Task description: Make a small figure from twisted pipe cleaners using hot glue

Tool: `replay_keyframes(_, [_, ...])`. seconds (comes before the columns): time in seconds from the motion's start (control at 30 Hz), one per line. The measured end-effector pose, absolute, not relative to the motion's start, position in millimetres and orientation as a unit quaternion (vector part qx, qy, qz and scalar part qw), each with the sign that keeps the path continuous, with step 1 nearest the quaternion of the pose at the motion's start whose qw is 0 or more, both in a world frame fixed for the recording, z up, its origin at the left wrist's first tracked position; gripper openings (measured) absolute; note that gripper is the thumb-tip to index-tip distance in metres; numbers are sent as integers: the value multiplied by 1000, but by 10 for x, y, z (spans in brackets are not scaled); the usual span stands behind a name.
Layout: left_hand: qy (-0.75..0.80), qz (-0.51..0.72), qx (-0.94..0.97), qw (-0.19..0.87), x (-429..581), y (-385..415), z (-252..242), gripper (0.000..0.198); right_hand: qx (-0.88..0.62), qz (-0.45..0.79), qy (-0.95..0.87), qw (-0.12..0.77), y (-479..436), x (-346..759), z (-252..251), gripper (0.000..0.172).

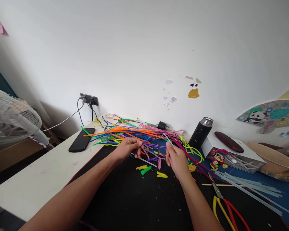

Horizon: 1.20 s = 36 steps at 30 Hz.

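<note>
Pinched between the thumb and fingers of my right hand (176,158) is a pale lilac pipe cleaner (167,138), its end sticking up past the thumb. My left hand (128,149) is closed in a pinch; what sits between its fingertips is too small to make out. Another pale pipe cleaner (148,162) runs out from below the left fingers, and I cannot tell whether they grip it. Between and below the hands lie short folded pieces: a green one (146,170), a yellow one (162,175), a pink one (159,164) and a purple one (152,159).
Behind the hands spreads a pile of coloured pipe cleaners (125,131). Scissors (217,192) lie open at right, near pale blue strips (252,186). A black flask (200,133), a toy figure (218,159) and a bowl (271,154) stand beyond. A phone (81,140) lies left.
</note>
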<state>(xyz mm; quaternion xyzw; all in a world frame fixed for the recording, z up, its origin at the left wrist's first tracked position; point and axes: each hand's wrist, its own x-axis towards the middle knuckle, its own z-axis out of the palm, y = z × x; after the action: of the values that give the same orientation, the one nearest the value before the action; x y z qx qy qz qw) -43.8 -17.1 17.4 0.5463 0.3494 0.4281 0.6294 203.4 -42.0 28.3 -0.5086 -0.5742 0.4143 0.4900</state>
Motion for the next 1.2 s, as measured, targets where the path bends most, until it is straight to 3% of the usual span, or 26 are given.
replay_keyframes(0.73, [333,484,510,628,-458,-180,249,37,-503,435,-604,440,-433,1996,290,61])
replay_keyframes(1.0, [313,446,519,658,-468,-196,241,39,-494,406,-567,519,-391,2051,308,56])
replay_keyframes(1.2, [333,378,575,645,-419,-257,215,39,-477,452,-620,429,-486,1938,296,54])
